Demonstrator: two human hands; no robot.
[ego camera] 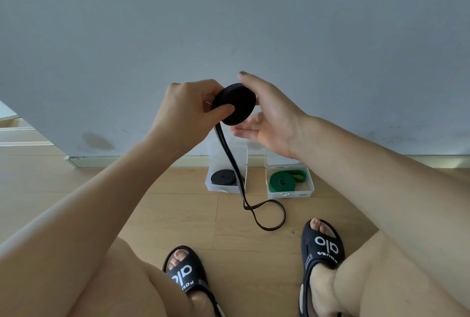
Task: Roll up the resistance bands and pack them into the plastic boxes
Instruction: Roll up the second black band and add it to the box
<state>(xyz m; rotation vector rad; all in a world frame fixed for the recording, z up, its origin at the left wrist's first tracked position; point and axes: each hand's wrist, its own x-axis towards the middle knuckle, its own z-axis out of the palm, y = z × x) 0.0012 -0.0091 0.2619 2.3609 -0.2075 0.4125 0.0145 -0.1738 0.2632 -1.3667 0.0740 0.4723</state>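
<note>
mid-roll: left hand (189,110) pinches black band coil (234,104), right hand (267,118) spread against its rim; next wind in the loose tail (264,215) off the floor

Two boxes sit by the wall — left box (223,188) and right box (290,193) side by side, a rolled band in each.

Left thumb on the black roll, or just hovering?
Touching. The head view shows the left hand gripping the black roll, its thumb pressed flat on the roll's near face with no gap visible.
</note>
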